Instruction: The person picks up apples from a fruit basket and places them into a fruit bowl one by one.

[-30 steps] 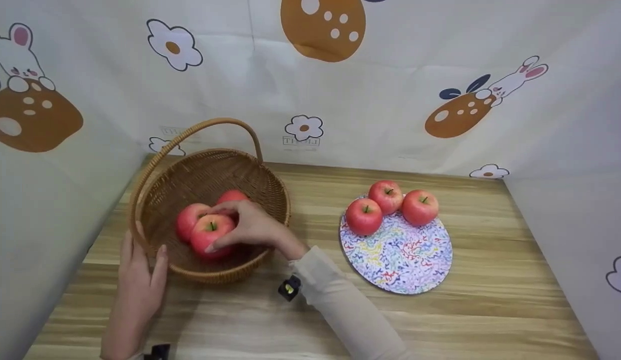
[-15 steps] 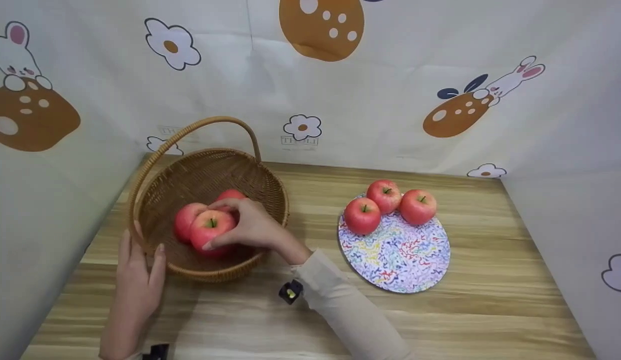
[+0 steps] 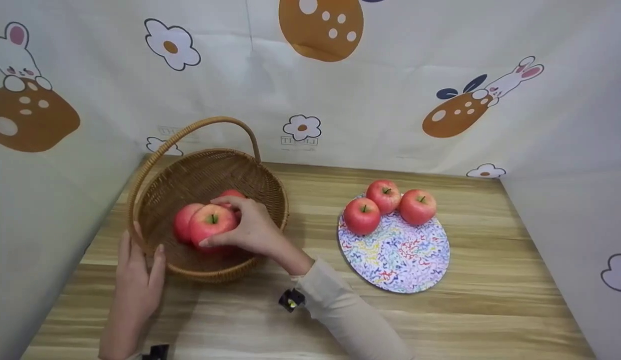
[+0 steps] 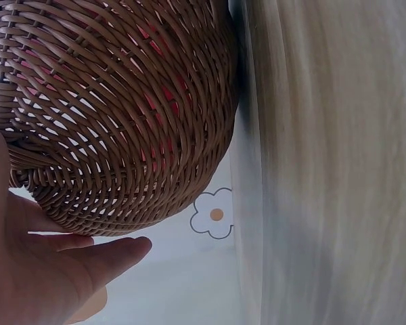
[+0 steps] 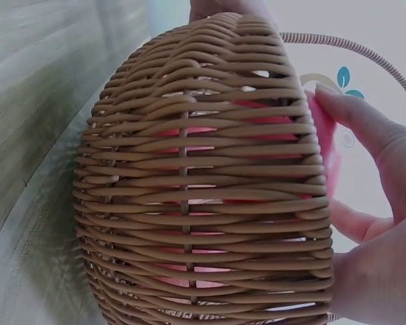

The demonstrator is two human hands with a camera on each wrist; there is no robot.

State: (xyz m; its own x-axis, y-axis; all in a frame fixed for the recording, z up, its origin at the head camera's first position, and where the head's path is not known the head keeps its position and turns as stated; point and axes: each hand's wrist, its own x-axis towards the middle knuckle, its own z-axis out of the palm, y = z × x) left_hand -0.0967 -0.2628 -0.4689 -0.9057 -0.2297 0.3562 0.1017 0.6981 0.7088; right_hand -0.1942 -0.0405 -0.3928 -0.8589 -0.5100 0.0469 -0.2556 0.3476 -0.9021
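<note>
In the head view, a round wicker basket (image 3: 220,162) with a tall handle stands on the left of the table. My left hand (image 3: 140,285) holds its near left rim beside the handle's foot, thumb over the rim and fingers outside; in the left wrist view one finger (image 4: 118,257) stretches below the wicker. My right hand (image 3: 252,227) reaches over the right rim and grips a red apple (image 3: 210,225) between thumb and fingers. Beside it in the basket lie another apple (image 3: 184,222) and one partly hidden behind my fingers (image 3: 225,200).
To the right, a round board (image 3: 405,265) with a multicoloured squiggle pattern carries red apples (image 3: 362,216) grouped along its far edge. Pale cloth walls (image 3: 380,100) with rabbit and flower prints enclose the wooden table (image 3: 310,310).
The gripped apple and my right hand have shifted slightly toward the far side of the basket, and the apple looks a little larger. The left hand and basket stay in place.
</note>
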